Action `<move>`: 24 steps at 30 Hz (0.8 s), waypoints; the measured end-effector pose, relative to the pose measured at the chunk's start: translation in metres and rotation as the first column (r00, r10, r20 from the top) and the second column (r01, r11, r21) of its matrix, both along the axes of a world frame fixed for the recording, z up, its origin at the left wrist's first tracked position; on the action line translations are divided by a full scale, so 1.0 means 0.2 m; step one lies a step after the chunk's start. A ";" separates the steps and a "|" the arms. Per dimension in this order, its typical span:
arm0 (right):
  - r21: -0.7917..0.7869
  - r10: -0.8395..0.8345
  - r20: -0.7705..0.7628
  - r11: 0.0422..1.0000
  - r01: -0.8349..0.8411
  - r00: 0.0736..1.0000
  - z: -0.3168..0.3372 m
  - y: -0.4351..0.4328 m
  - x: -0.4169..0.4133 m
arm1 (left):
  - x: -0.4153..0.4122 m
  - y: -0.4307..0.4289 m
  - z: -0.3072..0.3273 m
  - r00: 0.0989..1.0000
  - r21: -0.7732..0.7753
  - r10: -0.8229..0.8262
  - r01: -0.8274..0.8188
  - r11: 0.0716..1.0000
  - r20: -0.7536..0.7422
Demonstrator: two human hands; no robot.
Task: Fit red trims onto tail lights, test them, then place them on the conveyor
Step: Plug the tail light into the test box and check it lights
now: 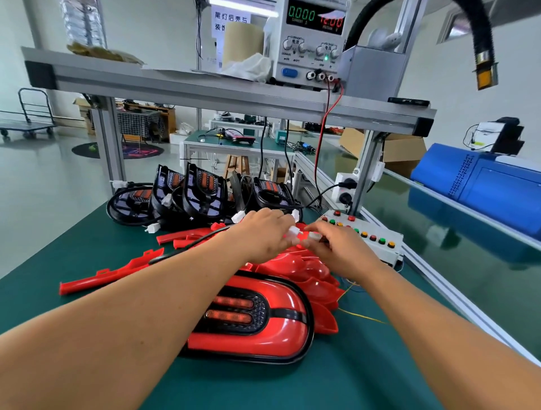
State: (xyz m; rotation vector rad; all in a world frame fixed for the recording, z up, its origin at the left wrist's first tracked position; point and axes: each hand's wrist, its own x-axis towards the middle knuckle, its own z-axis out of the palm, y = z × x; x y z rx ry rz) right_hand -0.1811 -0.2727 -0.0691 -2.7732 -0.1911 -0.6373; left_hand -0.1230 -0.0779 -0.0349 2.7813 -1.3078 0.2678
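Pale, glossy floor [44,175] spreading far left, with a flat trolley [26,126] parked beside the pale wall [17,44]; round dark mat [117,150] farther right on that floor; cloth-draped table [137,121] behind it, checked pattern on the cloth; green-topped bench [234,143] far centre, wooden stool [238,165] beneath; cardboard boxes [404,149] stacked far right; aluminium-framed shelf [205,87] near and overhead; strip light [243,3] bright at the very top.

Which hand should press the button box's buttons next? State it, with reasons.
Probably right: the right hand lies beside the button box; the left hand is farther off. Both pinch white connectors.
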 end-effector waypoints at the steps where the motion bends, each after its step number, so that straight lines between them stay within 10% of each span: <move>1: -0.007 -0.032 -0.031 0.999 0.032 0.999 0.00 0.00 0.00 | 0.00 0.01 0.02 1.000 -0.016 -0.007 0.006 1.000 -0.023; 11: -0.030 -0.051 -0.188 0.998 0.046 0.981 0.08 0.16 -0.13 | -0.04 0.28 0.31 0.994 -0.491 -0.028 -0.027 0.871 -0.106; 17: 0.022 0.056 -0.456 0.998 -0.052 0.888 -0.02 0.36 -0.21 | -0.13 0.70 0.17 0.978 -0.926 0.051 -0.206 0.316 -0.200; 21: 0.134 0.131 -0.514 0.988 -0.071 0.848 -0.05 0.40 -0.20 | -0.25 0.86 -0.12 0.920 -0.910 -0.132 -0.386 -0.151 -0.369; 24: 0.246 0.176 -0.508 0.968 -0.054 0.844 -0.06 0.40 -0.19 | -0.33 0.88 -0.28 0.833 -0.797 -0.280 -0.544 -0.261 -0.477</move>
